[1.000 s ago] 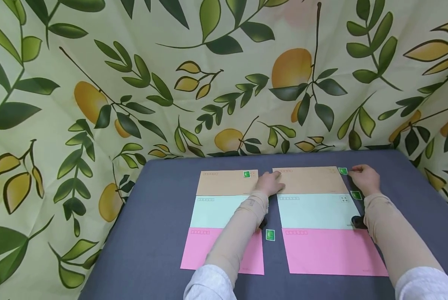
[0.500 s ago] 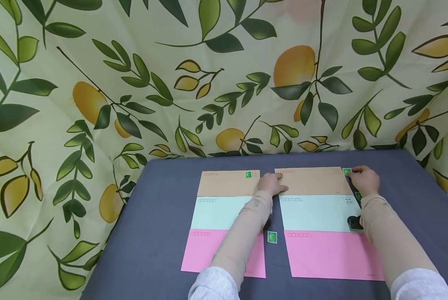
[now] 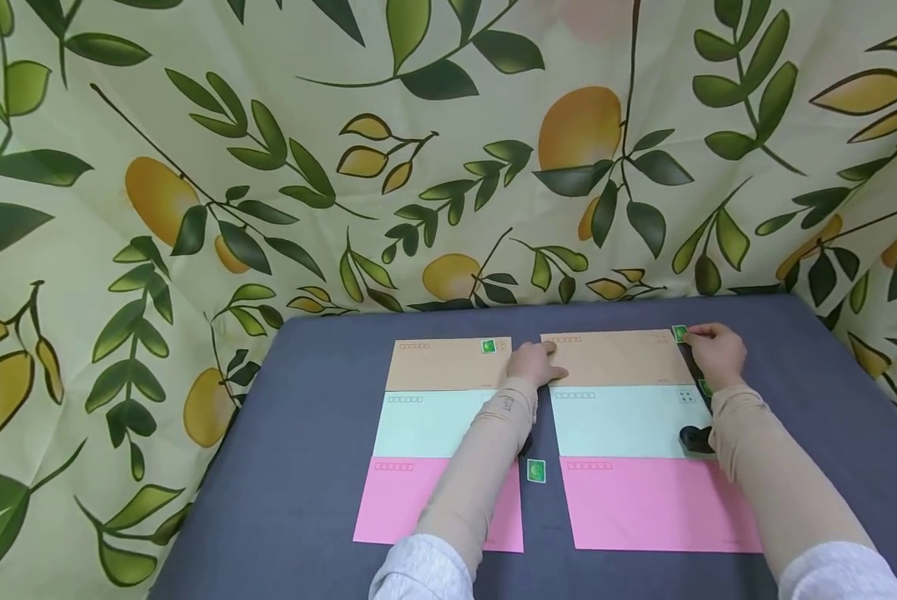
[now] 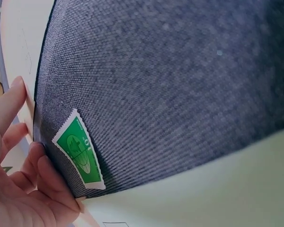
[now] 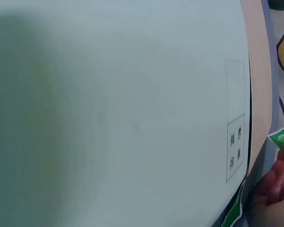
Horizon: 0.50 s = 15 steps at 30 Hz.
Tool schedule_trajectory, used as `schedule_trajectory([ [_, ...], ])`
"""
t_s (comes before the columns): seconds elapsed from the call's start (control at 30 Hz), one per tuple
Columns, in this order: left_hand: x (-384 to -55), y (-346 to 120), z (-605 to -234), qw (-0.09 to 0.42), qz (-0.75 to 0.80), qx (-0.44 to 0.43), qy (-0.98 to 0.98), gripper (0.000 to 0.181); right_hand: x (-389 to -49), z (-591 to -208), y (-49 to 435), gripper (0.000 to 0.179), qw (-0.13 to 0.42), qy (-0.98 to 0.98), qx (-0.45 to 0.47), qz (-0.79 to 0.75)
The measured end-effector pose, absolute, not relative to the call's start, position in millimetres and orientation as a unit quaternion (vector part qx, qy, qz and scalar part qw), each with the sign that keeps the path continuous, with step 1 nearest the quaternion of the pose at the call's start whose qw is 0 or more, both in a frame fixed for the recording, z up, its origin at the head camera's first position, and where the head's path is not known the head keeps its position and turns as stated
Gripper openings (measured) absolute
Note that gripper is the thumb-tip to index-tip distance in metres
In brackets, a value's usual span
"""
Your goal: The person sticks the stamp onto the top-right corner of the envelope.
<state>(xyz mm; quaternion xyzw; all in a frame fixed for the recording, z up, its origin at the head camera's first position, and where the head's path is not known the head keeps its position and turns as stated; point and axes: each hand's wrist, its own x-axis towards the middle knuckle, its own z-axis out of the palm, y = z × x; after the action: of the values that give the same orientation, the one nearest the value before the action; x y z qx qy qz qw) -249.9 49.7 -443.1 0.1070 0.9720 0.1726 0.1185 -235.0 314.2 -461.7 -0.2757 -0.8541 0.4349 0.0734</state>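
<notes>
My right hand (image 3: 717,354) pinches a green postage stamp (image 3: 679,333) by its edge, at the upper right corner of the right-hand tan envelope (image 3: 613,358). The right wrist view shows the stamp (image 5: 280,137) between thumb and fingers. My left hand (image 3: 533,363) rests at that envelope's left edge, thumb and fingers touching paper. Between the envelope columns lies another stamp (image 4: 80,151), close to the left fingers. A further stamp (image 3: 704,387) is partly covered by the right wrist. The left tan envelope (image 3: 441,364) bears a stamp (image 3: 488,346) at its upper right.
Mint envelopes (image 3: 613,425) and pink envelopes (image 3: 658,504) overlap below the tan ones in two columns. One loose stamp (image 3: 536,472) lies between the columns on the dark blue tablecloth (image 3: 291,467). Behind the table hangs a leaf-patterned curtain (image 3: 388,208).
My right hand has shifted slightly left and up with the stamp, nearer the tan envelope's corner. The wrist now covers more of the stamp below. My left hand stays at the envelope's edge.
</notes>
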Motion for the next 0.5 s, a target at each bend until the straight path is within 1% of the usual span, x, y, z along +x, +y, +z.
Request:
schedule_trajectory([
  [0.23,-248.7,50.1,-445.0,0.121,0.143,0.122,0.975,0.055,-237.6,-460.6,308.9,0.037,0.086,-0.840,-0.274,0.460],
  [0.33,-249.3,49.4,-443.6,0.116,0.149,0.123,0.974,0.055,-241.7,-460.5,306.3,0.040,0.067,-0.845,-0.249,0.469],
  [0.5,-249.5,48.1,-441.4,0.117,0.156,0.121,0.973,0.054,-247.2,-464.0,303.4,0.041,0.011,-0.858,-0.227,0.461],
])
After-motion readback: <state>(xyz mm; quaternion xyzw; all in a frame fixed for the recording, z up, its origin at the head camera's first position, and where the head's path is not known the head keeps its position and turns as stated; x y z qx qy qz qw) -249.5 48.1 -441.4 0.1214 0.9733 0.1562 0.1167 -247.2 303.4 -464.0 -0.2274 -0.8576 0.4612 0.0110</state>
